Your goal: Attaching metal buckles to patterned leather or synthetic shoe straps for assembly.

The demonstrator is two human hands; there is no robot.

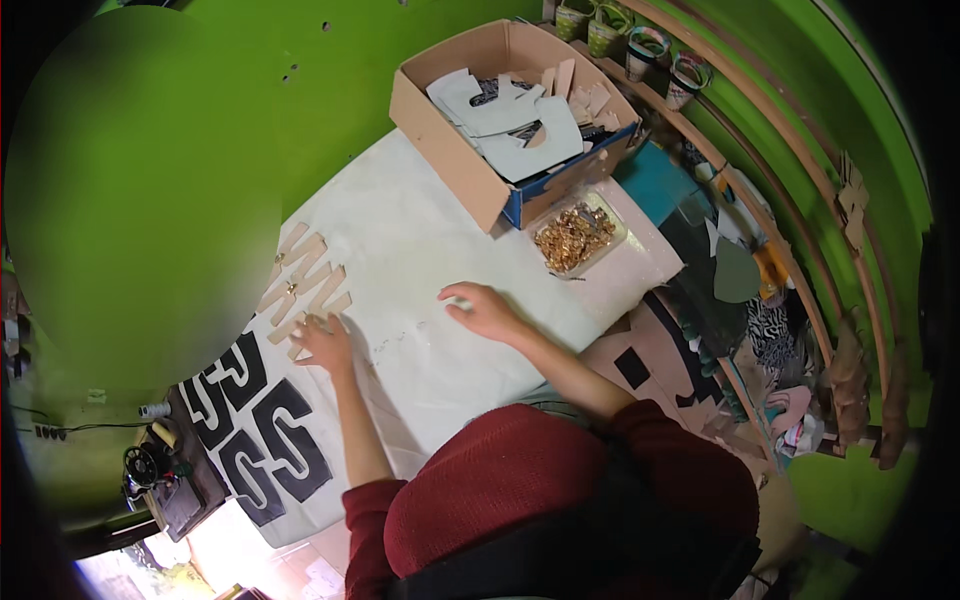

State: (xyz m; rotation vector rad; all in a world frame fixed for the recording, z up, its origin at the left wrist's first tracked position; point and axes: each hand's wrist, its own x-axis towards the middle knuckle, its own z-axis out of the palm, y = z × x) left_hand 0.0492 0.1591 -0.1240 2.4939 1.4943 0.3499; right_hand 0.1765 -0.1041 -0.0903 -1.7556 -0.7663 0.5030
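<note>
My left hand (325, 345) rests with spread fingers at the near end of a group of beige strips (325, 285) on the white-covered table (400, 220). Its fingertips touch the nearest strip; whether they grip it I cannot make out. Small gold-coloured metal pieces (291, 288) sit on some of the strips. Over the middle of the table is my right hand (482, 310), its thumb and fingers apart and nothing visible in them. Beyond it, to the right, a clear plastic container (622, 232) holds many small gold-coloured metal fittings (575, 238).
Black flat pieces with curved pale shapes (290, 440) lie left of my left forearm. An open cardboard box (445, 165) of cut pieces stands at the far side. A sewing machine (145, 465) is at the left. Wooden rails (760, 215) and small pots (648, 52) line the right.
</note>
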